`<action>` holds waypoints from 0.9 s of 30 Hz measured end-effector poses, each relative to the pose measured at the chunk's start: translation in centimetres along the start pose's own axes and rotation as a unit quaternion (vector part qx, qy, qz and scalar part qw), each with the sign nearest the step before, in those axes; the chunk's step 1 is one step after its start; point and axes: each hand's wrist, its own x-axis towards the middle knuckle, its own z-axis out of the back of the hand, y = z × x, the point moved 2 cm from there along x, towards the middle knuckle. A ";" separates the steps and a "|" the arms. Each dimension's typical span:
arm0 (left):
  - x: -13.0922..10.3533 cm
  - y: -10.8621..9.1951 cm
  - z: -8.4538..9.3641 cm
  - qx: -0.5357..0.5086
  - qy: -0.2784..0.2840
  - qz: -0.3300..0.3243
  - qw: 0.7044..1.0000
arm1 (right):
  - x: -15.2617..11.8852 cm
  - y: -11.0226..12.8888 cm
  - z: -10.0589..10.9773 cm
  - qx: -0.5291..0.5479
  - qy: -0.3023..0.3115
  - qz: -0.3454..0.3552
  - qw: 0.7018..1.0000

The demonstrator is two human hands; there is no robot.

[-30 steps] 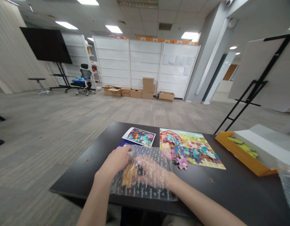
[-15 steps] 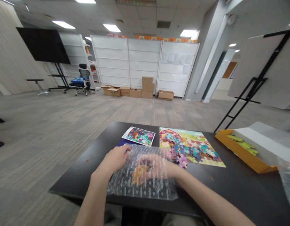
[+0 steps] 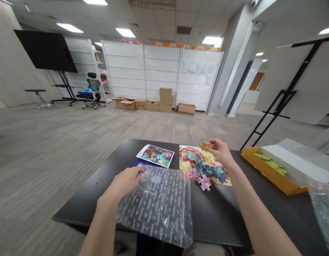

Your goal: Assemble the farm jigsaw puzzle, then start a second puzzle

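My left hand (image 3: pixel 128 180) pinches the upper left corner of a clear plastic bag (image 3: pixel 160 199) with white print, which lies flat and hangs a little over the table's near edge. Farther off, my right hand (image 3: pixel 219 151) is closed on orange-yellow puzzle pieces (image 3: pixel 207 145), held above the far part of a farm picture board (image 3: pixel 184 148). A heap of colourful puzzle pieces (image 3: pixel 197 165) covers much of that board. One purple puzzle piece (image 3: pixel 205 182) sits at the heap's near edge. Beyond the bag lies a printed picture card (image 3: pixel 156 155) on a dark blue sheet (image 3: pixel 136 162).
An open yellow box (image 3: pixel 271 174) with green puzzle pieces (image 3: pixel 271 163) stands at the table's right. Another clear plastic wrap (image 3: pixel 324 206) is at the far right edge. Behind the black table (image 3: pixel 100 192) are an easel (image 3: pixel 279 103) and cardboard boxes (image 3: pixel 166 100).
My right hand has come out of the bag with the orange-yellow pieces and moved right and forward over the board. The bag now lies flatter; my left hand stays at its corner.
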 end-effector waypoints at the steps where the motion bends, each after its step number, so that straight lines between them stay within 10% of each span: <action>1: 0.0 0.0 0.0 0.001 -0.001 -0.004 1.000 | 0.3 -1.2 0.2 -0.102 -0.051 -0.001 0.993; 7: -0.3 -0.4 0.3 0.003 -0.006 -0.002 1.000 | 0.5 -4.0 -0.2 -0.418 0.029 -0.011 0.908; 27: 0.0 0.0 -0.2 -0.062 -0.050 0.013 0.997 | -0.2 -4.0 2.2 -0.323 0.236 -0.091 0.912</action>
